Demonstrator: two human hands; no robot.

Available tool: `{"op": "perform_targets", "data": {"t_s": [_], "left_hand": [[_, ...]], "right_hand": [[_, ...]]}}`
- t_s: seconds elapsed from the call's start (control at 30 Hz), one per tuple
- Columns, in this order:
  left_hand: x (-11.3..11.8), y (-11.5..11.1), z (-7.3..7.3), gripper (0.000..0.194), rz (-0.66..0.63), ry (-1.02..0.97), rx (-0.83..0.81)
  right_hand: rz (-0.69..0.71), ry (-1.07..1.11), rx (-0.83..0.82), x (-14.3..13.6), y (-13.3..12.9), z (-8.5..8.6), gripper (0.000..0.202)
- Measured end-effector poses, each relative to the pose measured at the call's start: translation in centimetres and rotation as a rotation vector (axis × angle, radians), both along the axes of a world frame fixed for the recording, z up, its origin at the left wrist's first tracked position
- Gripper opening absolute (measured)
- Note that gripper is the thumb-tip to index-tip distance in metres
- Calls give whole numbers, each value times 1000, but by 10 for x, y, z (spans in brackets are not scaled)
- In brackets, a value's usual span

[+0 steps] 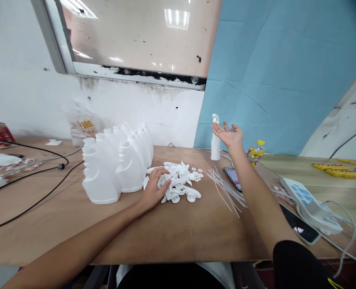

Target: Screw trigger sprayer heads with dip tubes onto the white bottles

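My left hand (156,187) reaches over the left side of a pile of white spray trigger heads (180,172). Its fingers are curved and apart from the thumb, with white parts between them; no firm grip shows. Raised at the right, my right hand (231,135) is palm up, holding a thin shiny tool (225,127) across its fingers; the tool's kind is unclear. A white spray bottle with a trigger head (215,146) stands upright behind that hand, partly hidden. Several white bottles without caps (101,176) stand left of the pile.
Thin white tubes (226,190) lie beside a phone (232,178), with small white rings (197,170) near the pile. A yellow-capped drink bottle (257,151), power strip (310,206) and second phone (300,224) are at right. Black cables (39,204) cross the left table.
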State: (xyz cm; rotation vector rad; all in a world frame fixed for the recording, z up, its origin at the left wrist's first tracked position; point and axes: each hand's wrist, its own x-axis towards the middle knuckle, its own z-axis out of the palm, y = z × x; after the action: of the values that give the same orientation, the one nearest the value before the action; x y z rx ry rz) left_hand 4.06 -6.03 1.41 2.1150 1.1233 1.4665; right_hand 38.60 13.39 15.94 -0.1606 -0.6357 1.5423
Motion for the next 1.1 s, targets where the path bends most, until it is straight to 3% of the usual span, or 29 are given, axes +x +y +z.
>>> {"op": "perform_targets", "data": {"t_s": [0.17, 0.23, 0.3, 0.43, 0.57, 0.63, 0.73, 0.93, 1.1], "left_hand": [[6, -2, 18, 45, -147, -166, -91], [14, -14, 29, 55, -324, -361, -211], [24, -33, 42, 62, -513, -596, -382], [36, -71, 64, 41, -643, -705, -595], [34, -69, 71, 29, -947, -673, -739], [32, -60, 66, 34, -1003, -638, -863], [34, -52, 50, 43, -983, -622, -1033], [44, -58, 18, 56, -895, -620, -1033], [42, -55, 6, 56, -838, -616, -1031]], "right_hand": [[185, -229, 292, -58, -119, 23, 30], [248, -340, 346, -82, -163, 33, 33], [362, -444, 345, -98, -190, 36, 38], [413, -542, 282, -103, -186, 16, 35], [389, -658, 173, -100, -168, -26, 17], [440, -741, 170, -105, -172, -46, 21], [449, -803, 215, -121, -185, -69, 34], [351, -863, 85, -136, -198, -90, 41], [329, -748, 70, -135, -195, -104, 41]]}}
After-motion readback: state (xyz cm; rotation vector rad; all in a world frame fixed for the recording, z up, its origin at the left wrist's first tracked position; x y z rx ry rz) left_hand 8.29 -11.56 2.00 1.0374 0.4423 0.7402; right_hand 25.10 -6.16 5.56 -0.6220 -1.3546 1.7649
